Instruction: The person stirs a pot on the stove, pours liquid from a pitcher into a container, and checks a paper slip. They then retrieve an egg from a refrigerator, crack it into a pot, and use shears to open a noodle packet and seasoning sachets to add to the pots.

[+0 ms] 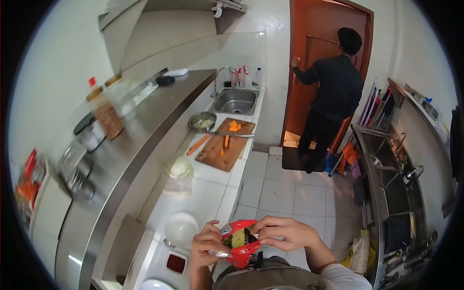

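Between my hands is a red instant noodle packet (241,258), torn open at the top, with a yellowish block of dry noodles (238,238) showing inside. My left hand (208,246) pinches the packet's left edge, where a silvery flap shows near the fingers. On the opposite edge, my right hand (285,233) grips with thumb and fingers. The packet is held close to my body, over the floor beside the counter edge. Nearest to my left hand on the white counter are a white bowl (181,220) and a small square dish of dark red sauce (176,263).
Further along the counter are a cabbage (178,167), a cutting board (217,157) with a knife (232,134) and cut carrot, a metal bowl (202,122) and a sink (235,102). A person (337,82) stands at the brown door (314,58). Metal sinks (386,179) line the right.
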Available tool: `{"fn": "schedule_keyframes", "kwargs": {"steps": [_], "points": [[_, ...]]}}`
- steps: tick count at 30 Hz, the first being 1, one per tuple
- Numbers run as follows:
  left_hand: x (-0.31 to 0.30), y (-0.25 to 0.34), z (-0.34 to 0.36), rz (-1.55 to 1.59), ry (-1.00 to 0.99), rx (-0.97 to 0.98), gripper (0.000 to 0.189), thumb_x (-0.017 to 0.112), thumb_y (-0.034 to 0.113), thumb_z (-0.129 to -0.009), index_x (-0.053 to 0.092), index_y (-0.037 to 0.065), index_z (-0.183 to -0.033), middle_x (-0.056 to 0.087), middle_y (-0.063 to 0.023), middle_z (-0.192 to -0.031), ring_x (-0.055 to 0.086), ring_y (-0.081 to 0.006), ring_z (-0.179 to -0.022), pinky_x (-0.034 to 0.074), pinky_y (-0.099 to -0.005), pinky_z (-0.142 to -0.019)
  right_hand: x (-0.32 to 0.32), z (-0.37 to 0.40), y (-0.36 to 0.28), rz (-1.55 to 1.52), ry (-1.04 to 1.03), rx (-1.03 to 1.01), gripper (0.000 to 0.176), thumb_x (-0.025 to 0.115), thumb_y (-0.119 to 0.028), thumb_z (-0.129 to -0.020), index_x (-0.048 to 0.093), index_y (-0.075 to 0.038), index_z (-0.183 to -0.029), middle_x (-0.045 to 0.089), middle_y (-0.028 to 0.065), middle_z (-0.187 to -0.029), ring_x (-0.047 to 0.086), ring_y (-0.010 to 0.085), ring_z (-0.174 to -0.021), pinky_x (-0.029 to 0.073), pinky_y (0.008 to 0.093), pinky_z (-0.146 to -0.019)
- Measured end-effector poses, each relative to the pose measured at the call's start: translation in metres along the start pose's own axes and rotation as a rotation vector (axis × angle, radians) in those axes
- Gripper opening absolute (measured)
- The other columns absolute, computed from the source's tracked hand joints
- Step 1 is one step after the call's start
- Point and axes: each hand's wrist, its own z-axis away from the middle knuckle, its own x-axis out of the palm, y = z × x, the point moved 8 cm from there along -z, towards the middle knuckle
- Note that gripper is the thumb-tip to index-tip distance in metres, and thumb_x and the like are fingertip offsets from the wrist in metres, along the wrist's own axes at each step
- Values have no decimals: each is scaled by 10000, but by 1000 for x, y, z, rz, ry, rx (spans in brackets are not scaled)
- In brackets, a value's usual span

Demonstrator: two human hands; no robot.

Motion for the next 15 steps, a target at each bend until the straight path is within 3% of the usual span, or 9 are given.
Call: {"fn": "schedule_keyframes", "kwargs": {"steps": [6, 8, 9, 11, 12, 15], "points": [[-33, -64, -62, -44, 307, 69, 244, 810, 258, -407, 698, 133, -583, 485, 25, -578, 493, -194, -716, 392, -469, -897, -123, -82, 96, -131, 144, -187, 134, 556, -49, -855, 600, -40, -982, 558, 117, -1073, 541, 244, -1029, 432, 351, -878], [-47, -83, -71, -112, 408, 116, 333, 834, 332, -521, 576, 123, -530, 418, 25, -585, 418, -184, -717, 394, -422, -871, -181, -117, 133, -145, 202, -231, 132, 556, -80, -867, 591, -34, -986, 557, 100, -1061, 550, 210, -996, 442, 324, -850], [-51, -96, -74, -127, 426, 122, 333, 834, 332, -521, 576, 123, -530, 418, 25, -585, 418, -184, -717, 394, -422, -871, -210, -138, 153, -210, 228, -234, 141, 553, -94, -875, 582, -28, -997, 557, 88, -1049, 555, 187, -974, 445, 309, -834], [-65, -112, -76, -200, 626, 195, 362, 808, 347, -591, 513, 139, -564, 358, 40, -602, 352, -170, -712, 383, -341, -751, -272, -187, 192, -459, 288, -197, 185, 545, -133, -888, 528, -31, -1041, 551, 58, -988, 553, 129, -892, 463, 282, -796], [-62, -117, -86, -277, 638, 221, 387, 776, 373, -647, 456, 163, -587, 315, 44, -618, 296, -163, -704, 323, -297, -663, -306, -216, 212, -480, 259, -235, 187, 546, -144, -882, 516, -43, -1037, 556, 62, -986, 552, 128, -882, 471, 291, -791], [-58, -137, -102, -358, 778, 326, 367, 763, 334, -674, 452, 157, -592, 309, 40, -623, 287, -160, -705, 312, -296, -648, -403, -304, 258, -777, 321, -255, 210, 540, -157, -867, 512, -61, -1052, 567, 71, -977, 552, 145, -884, 463, 312, -793]]}}
